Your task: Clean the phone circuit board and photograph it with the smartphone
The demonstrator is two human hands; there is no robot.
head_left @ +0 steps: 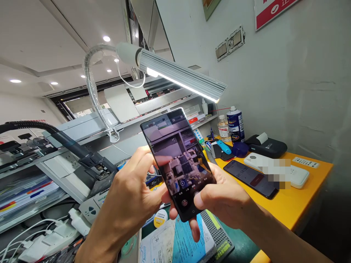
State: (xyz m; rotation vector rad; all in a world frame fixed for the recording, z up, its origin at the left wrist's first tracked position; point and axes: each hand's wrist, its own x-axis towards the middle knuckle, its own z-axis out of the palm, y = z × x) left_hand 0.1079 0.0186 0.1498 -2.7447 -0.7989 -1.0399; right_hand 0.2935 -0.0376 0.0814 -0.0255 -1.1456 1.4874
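Note:
A black smartphone (182, 166) is held up, tilted, with its camera view on the screen: a finger and blurred pale and dark shapes. My right hand (222, 193) is closed around its lower right part, the thumb over the screen's bottom edge and fingers wrapped behind. Beside the phone's left edge is my left hand (131, 186), its fingers curled and thumb bent toward them. Its fingertips go behind the phone, so whatever they grip is hidden. Below lies a worn white-and-blue box (178, 241) on a dark grey tray (216, 228).
A lit lamp (181, 73) hangs above. On the yellow desk (298, 204) lie a second phone (251, 179), a white power bank (276, 170) and a black case (265, 146). A blue spray can (235, 124) stands behind. Plugged power strips (46, 237) are at lower left.

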